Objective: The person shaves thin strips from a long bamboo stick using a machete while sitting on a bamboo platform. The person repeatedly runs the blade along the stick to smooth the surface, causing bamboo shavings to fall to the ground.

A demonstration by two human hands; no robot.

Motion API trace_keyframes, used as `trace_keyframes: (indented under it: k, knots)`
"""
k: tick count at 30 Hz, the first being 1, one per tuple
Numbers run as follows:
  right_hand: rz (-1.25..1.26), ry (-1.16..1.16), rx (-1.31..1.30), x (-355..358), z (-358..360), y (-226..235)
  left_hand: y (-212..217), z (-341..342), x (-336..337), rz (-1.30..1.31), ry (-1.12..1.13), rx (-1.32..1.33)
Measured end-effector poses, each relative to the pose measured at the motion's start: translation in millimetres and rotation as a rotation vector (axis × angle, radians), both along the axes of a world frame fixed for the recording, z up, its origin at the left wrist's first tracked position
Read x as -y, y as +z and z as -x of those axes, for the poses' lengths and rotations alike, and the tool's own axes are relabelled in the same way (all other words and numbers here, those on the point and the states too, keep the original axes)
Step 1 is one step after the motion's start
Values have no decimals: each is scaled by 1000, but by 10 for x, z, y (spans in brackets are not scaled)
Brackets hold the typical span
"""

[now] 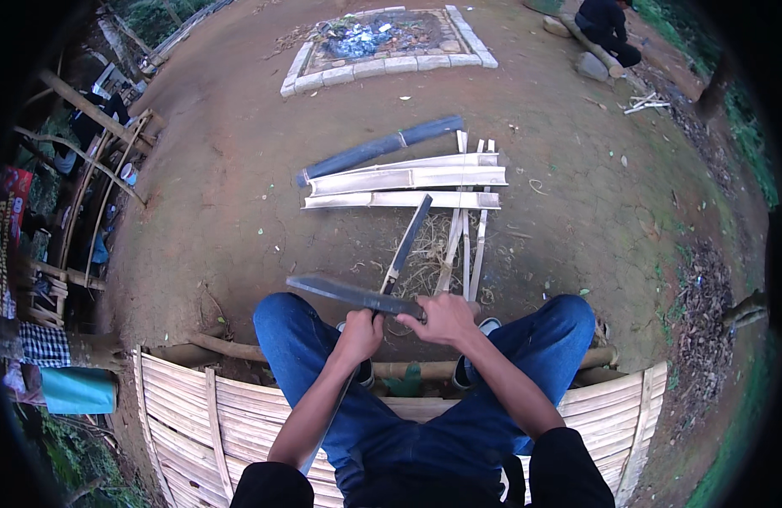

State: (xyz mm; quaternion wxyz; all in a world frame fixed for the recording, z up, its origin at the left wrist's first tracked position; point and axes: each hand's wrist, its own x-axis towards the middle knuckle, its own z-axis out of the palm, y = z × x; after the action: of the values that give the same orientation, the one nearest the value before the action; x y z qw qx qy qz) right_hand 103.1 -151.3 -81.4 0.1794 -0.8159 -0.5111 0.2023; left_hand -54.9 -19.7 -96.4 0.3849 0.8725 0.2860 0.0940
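head: gripped machete (pixel 344 292), lettered banner (pixel 13 199) left

The floor is bare brown dirt (pixel 196 186) outdoors, in soft daylight. Near the top middle, pale blocks (pixel 399 64) make a four-sided edge around grey ash (pixel 357 40). Wooden poles (pixel 86 108) stand on the left, with a blue-green cloth (pixel 79 390) at the lower left. A pale slatted seat (pixel 179 406) runs along the bottom. Dry leaves (pixel 704 330) lie at the right, near green plants (pixel 751 144).
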Motion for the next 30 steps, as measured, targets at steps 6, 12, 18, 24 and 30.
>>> trace_keyframes:
  k: [6, 12, 18, 24, 30]
  knots:
    - [-25, -434, -152, -198, -444, -45, 146, -3, 159, 9, -1, -151]
    - [-31, -443, -279, -71, -481, -144, 150, -36, 170, 6, -38, -122]
    - [-1, -63, 21, -47, -75, 53, 39, 21, 96, -6, -11, -32]
    - [-31, -359, -153, -96, -348, -7, 161, 37, 93, 79, 28, -99]
    - [41, -82, 21, 67, -404, 32, 117, 41, 53, 130, 7, -122]
